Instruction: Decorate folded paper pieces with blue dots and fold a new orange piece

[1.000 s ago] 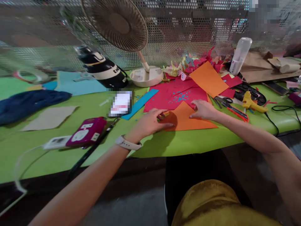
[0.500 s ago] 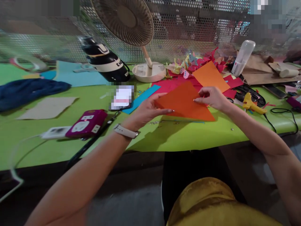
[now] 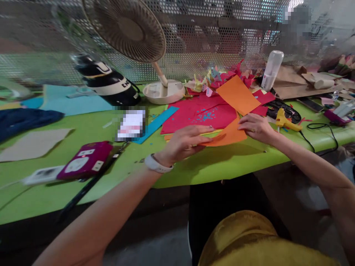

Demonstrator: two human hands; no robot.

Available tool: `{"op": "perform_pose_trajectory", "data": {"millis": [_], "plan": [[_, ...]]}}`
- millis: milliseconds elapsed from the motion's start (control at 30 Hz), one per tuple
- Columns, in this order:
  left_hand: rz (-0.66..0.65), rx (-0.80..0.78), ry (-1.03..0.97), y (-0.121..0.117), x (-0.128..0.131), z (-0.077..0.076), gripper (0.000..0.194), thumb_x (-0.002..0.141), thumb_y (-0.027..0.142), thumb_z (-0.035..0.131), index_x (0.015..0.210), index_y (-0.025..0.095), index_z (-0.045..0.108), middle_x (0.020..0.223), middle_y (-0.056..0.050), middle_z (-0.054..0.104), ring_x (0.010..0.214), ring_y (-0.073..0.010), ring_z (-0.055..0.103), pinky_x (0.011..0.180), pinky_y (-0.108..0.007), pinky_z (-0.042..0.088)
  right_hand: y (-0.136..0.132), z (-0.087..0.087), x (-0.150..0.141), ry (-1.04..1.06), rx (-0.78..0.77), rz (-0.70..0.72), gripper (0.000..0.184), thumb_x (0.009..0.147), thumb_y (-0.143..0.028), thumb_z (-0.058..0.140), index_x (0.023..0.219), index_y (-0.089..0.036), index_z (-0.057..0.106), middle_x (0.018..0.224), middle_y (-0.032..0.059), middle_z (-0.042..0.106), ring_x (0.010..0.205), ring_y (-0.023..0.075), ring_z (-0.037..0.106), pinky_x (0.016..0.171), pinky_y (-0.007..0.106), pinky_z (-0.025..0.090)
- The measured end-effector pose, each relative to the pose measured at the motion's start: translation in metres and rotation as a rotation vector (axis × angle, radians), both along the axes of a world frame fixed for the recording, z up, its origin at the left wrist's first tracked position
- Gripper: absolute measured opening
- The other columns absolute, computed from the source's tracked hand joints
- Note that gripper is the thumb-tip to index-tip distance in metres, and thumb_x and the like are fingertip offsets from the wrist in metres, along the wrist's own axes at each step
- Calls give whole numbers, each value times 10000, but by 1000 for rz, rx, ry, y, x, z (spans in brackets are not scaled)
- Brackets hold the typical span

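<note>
Both hands hold a sheet of orange paper (image 3: 229,136) just above the near edge of the table. My left hand (image 3: 185,144), with a white band on its wrist, pinches the sheet's left end between thumb and fingers. At the right end, my right hand (image 3: 255,127) is closed on the paper's upper corner. The sheet is tilted and slightly curved. Behind it lies red paper (image 3: 183,120) scattered with tiny blue bits. Another orange sheet (image 3: 237,95) rests partly over the red paper, beyond my right hand.
On the left are a purple power strip (image 3: 85,159), a phone (image 3: 131,123), a blue paper strip (image 3: 158,125) and a black bottle (image 3: 111,83). A fan (image 3: 163,90) stands at the back. On the right lies a yellow glue gun (image 3: 287,121) with its cord.
The orange sheet has been lowered and tipped, so the red paper with blue bits now shows behind it. The camera view has shifted a little to the right.
</note>
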State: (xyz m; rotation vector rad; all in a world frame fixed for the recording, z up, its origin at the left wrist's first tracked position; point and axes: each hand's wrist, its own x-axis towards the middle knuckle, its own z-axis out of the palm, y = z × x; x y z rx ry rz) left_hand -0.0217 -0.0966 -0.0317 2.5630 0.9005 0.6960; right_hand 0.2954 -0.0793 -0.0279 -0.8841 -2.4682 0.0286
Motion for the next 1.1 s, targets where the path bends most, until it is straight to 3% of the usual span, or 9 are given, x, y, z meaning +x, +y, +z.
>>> {"op": "perform_pose_trajectory", "data": {"millis": [67, 167, 267, 433, 567, 667, 800, 933, 1100], "plan": [[-118, -50, 64, 2, 4, -15, 259, 877, 294, 535, 1027, 269, 744, 1419, -80, 612, 1330, -263, 558, 1110, -476, 464, -1, -17, 8, -75, 0, 38, 262, 946, -239, 495, 961, -227, 757, 1077, 106, 725, 1001, 224, 656, 878, 407, 499], [-152, -94, 95, 3, 10, -25, 359, 852, 197, 546, 1171, 244, 704, 1503, -89, 527, 1382, -254, 507, 1125, -464, 447, -5, -28, 14, -137, 0, 30, 253, 936, -223, 512, 984, -222, 760, 1107, 116, 729, 1011, 237, 661, 873, 419, 492], [-202, -121, 144, 3, 14, -23, 492, 854, 162, 539, 1326, 267, 625, 1484, -69, 552, 1364, -227, 528, 1131, -438, 439, -10, -29, 16, -156, 2, -13, 249, 872, -162, 547, 988, -212, 762, 1120, 117, 729, 1023, 253, 663, 876, 431, 491], [-227, -180, 119, 5, 15, -20, 417, 893, 249, 543, 1293, 263, 662, 1402, -78, 626, 1312, -234, 580, 1114, -431, 456, -23, -24, 18, -189, -42, 18, 338, 770, -283, 694, 1086, -175, 745, 1148, 144, 717, 1057, 306, 645, 929, 487, 480], [-96, -282, 17, 5, 17, -19, 361, 894, 422, 568, 1161, 233, 721, 1274, -92, 712, 1190, -260, 660, 1048, -428, 499, -28, -21, 14, -135, -113, -3, 351, 868, -479, 652, 1057, -198, 744, 1122, 122, 718, 1046, 276, 642, 962, 462, 464], [91, -322, -101, 7, 22, -19, 365, 859, 540, 572, 885, 216, 741, 918, -66, 781, 848, -231, 712, 770, -343, 569, -21, -21, 7, -37, -210, -123, 319, 959, -458, 544, 931, -210, 743, 999, 89, 721, 953, 229, 648, 873, 385, 480], [241, -357, -146, 10, 25, -19, 511, 842, 591, 558, 499, 223, 470, 482, 27, 452, 478, -124, 445, 489, -266, 386, -6, -23, -2, 38, -370, -313, 446, 956, -493, 540, 632, -193, 605, 721, 31, 607, 704, 159, 572, 664, 298, 420], [277, -303, -174, 12, 26, -20, 472, 820, 583, 600, 536, 219, 502, 574, 17, 475, 599, -144, 496, 607, -282, 442, 0, -19, -6, 39, -442, -360, 555, 920, -506, 591, 508, -215, 361, 613, -11, 471, 583, 118, 446, 588, 298, 326], [316, -238, -124, 16, 24, -25, 484, 787, 654, 624, 608, 211, 547, 891, -47, 645, 832, -192, 598, 821, -337, 502, -2, -22, -10, 34, -391, -424, 497, 887, -447, 633, 539, -213, 367, 657, -4, 492, 609, 125, 443, 595, 298, 306]]}}
